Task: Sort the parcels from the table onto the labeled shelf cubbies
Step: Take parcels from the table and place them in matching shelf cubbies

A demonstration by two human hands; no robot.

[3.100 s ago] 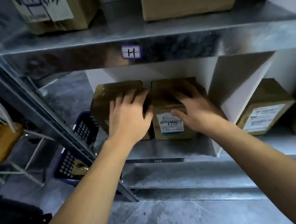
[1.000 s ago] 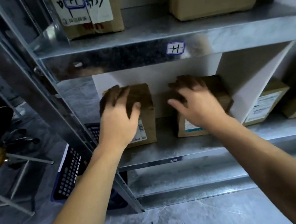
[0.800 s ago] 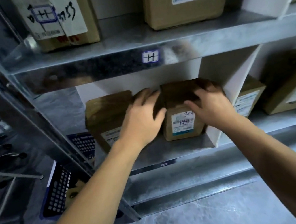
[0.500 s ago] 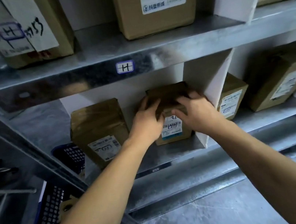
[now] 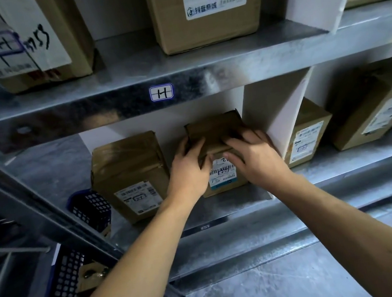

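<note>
Both hands are on the small brown parcel (image 5: 215, 130) in the lower cubby of the metal shelf (image 5: 224, 210). The left hand (image 5: 189, 168) presses against the parcel's left front edge with fingers spread over its top, and the right hand (image 5: 255, 158) covers its right side, fingers laid across the top, so the parcel is clasped between the two. It stands upright on the shelf, its white barcode label (image 5: 223, 173) facing out, right next to the white divider (image 5: 274, 116). A larger taped parcel (image 5: 130, 173) stands just to its left, apart from it. Above, on the shelf's front lip, a small sticker marked H (image 5: 161, 92) sits over this cubby, and two boxes (image 5: 204, 7) with H on their labels rest on the upper level. Past the divider, more parcels (image 5: 307, 131) lean in the next cubby. A blue basket (image 5: 77, 247) shows behind the shelf's left post
</note>
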